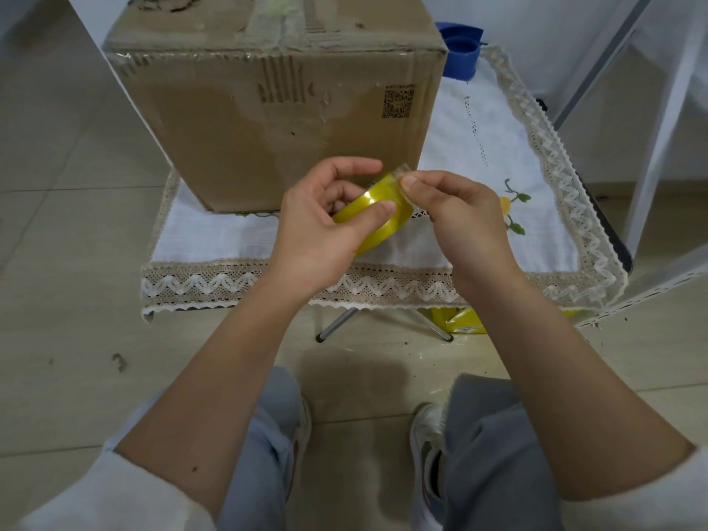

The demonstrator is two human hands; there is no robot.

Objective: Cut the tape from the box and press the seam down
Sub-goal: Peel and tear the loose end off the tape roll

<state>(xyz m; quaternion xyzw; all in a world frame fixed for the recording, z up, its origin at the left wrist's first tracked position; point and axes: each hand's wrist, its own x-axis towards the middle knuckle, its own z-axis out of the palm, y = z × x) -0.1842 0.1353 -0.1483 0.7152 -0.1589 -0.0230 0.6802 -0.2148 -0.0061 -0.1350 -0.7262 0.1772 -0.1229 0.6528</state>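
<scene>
A large brown cardboard box [276,109] stands on a small table covered by a white lace-edged cloth [479,147]. Its top seam carries worn clear tape [274,28]. In front of the box, above the table's near edge, my left hand [318,224] grips a yellow roll of tape [377,214], fingers wrapped around it. My right hand [456,216] pinches the loose end of the tape at the roll's upper right, between thumb and forefinger. No cutting tool is visible.
A blue object [461,47] sits behind the box at the right. Yellow packets [459,320] lie on the tiled floor under the table, by its metal legs [341,323]. A white metal frame [651,147] rises at the right. My knees and shoes are below.
</scene>
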